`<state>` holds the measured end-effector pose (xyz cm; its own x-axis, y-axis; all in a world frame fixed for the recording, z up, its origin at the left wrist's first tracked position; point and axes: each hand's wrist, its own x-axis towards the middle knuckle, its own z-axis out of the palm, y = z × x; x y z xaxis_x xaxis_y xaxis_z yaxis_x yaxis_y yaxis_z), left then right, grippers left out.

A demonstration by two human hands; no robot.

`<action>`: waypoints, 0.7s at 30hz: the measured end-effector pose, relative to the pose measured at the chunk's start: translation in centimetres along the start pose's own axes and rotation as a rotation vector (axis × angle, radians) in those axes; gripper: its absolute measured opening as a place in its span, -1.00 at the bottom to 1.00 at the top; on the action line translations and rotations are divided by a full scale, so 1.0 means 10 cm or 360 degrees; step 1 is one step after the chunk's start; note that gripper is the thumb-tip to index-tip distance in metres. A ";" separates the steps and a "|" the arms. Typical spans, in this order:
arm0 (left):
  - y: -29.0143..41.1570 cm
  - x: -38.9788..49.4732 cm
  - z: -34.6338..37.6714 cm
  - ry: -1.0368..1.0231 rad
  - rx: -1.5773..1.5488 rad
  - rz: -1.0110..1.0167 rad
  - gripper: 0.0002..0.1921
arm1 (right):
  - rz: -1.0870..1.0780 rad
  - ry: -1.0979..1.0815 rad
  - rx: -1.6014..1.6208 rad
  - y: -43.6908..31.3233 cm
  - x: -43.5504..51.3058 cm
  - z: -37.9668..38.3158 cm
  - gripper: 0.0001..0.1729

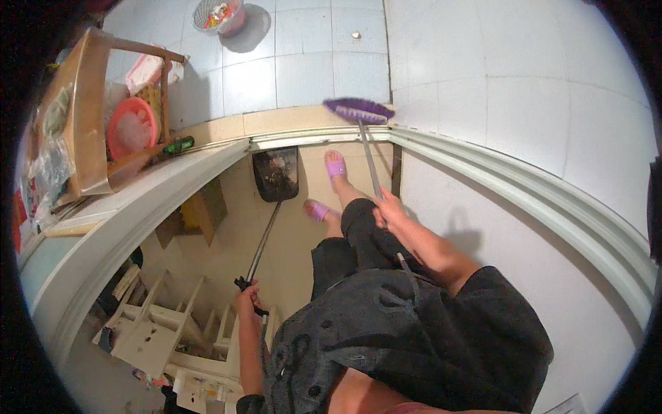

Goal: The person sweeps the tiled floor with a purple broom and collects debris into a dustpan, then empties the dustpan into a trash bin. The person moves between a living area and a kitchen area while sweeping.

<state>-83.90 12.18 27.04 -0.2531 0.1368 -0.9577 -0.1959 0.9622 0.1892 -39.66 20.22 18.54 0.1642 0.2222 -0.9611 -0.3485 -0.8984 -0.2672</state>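
My right hand (389, 208) grips the grey handle of a broom (369, 155). The broom's purple bristle head (359, 111) lies across the tiled threshold beside the door track. Lower at the left, my left hand (248, 297) is closed around the long metal handle of a black dustpan (276, 175). The dustpan rests on the beige floor just inside the track, left of my feet in pink slides, with some dirt or debris in its pan. A small whitish scrap (356, 34) lies on the pale blue tiles beyond the threshold.
A mesh basket (207, 23) holding litter stands on the tiles at the top. A wooden stand (85, 114) with a pink basin (133, 129) is at the left. Door frames (155, 212) flank me, a white wall (491, 227) is at right, and white shelving (150, 341) is lower left.
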 end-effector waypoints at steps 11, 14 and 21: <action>0.06 -0.05 0.02 0.0054 -0.0042 -0.0054 -0.70 | -0.0499 0.0266 -0.0577 0.25 0.38 0.36 -0.41; 0.08 -0.05 0.01 0.0064 -0.0044 -0.0050 -0.69 | -0.0329 0.0059 -0.0511 -0.09 0.71 0.11 -0.36; 0.05 -0.11 0.09 0.0107 -0.0022 0.0020 -0.72 | -0.0818 0.0327 -0.0846 -0.74 0.71 -0.08 -0.31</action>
<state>-82.87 12.68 27.96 -0.3189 0.1323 -0.9385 -0.2055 0.9570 0.2047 -35.14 28.15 13.80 0.3721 0.6330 -0.6788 0.3003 -0.7741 -0.5573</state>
